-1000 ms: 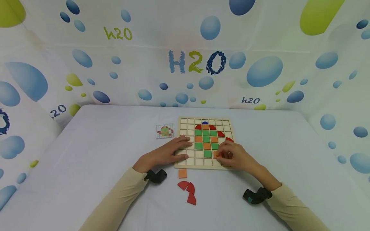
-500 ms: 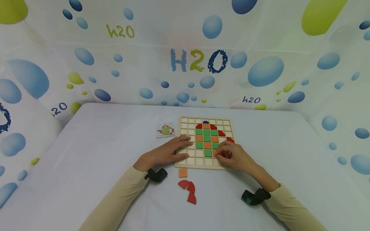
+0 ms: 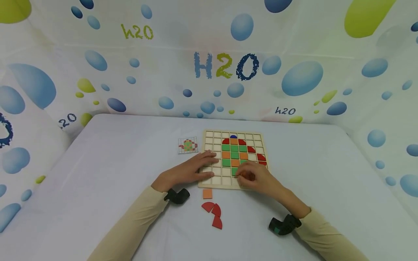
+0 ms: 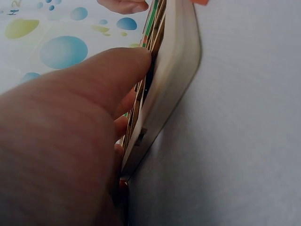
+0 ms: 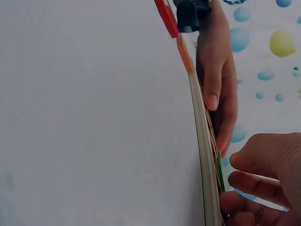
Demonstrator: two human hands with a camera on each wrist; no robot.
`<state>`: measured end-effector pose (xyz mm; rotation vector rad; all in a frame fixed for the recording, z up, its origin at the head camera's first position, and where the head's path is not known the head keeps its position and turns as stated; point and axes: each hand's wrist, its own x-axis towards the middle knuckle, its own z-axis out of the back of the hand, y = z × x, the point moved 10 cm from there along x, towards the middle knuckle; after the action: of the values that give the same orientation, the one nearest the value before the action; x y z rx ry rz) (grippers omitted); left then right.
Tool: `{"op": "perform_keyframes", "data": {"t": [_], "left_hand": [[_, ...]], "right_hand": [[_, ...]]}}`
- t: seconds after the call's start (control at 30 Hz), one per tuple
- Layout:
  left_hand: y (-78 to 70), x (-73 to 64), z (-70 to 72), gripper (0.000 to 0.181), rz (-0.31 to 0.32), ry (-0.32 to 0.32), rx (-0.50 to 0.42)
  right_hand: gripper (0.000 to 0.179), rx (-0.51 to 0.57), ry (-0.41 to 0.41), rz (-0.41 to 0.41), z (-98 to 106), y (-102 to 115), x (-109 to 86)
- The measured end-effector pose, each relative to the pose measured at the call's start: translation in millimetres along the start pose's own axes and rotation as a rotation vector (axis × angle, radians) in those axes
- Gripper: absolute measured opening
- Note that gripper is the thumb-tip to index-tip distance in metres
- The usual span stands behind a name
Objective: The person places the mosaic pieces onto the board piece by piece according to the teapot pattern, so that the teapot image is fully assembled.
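A square wooden grid board (image 3: 209,141) lies flat on the table, with green and orange square tiles, red quarter-circles and a blue half-round piece in its cells. My left hand (image 3: 189,170) rests on its left edge, fingers extended; the left wrist view shows the thumb (image 4: 127,66) along the rim. My right hand (image 3: 258,177) is over the lower right part, fingertips beside a low green tile (image 3: 234,172). In the right wrist view its thumb (image 5: 254,153) and bent forefinger (image 5: 254,183) stand slightly apart, no piece visible between them. This hand hides several cells.
An orange square tile (image 3: 207,194) lies just in front of the board. Nearer still are three red quarter-circles (image 3: 217,222). A small card (image 3: 187,145) with a printed coloured grid pattern lies left of the board. A patterned cloth (image 3: 147,72) hangs behind the table.
My right hand has shifted left from the orange tile it was touching, towards the green tile beside it, uncovering red pieces at the board's right edge. The left hand stays put.
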<state>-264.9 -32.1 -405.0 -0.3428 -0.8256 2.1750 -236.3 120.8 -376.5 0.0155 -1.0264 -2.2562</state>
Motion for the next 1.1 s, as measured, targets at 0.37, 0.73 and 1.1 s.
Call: {"op": "perform_keyframes", "data": {"t": [0.37, 0.73, 1.1], "left_hand": [[-0.8, 3.3, 2.1, 0.053, 0.01, 0.006, 0.003], [-1.7, 7.8, 1.6, 0.052, 0.01, 0.008, 0.005], [-3.7, 5.2, 5.6, 0.052, -0.009, 0.003, 0.01]], "right_hand": [[0.009, 0.001, 0.079, 0.05, -14, 18, 10.9], [0.014, -0.044, 0.263, 0.164, -43, 45, 20.3], [0.016, -0.134, 0.333, 0.283, -66, 65, 26.5]]}}
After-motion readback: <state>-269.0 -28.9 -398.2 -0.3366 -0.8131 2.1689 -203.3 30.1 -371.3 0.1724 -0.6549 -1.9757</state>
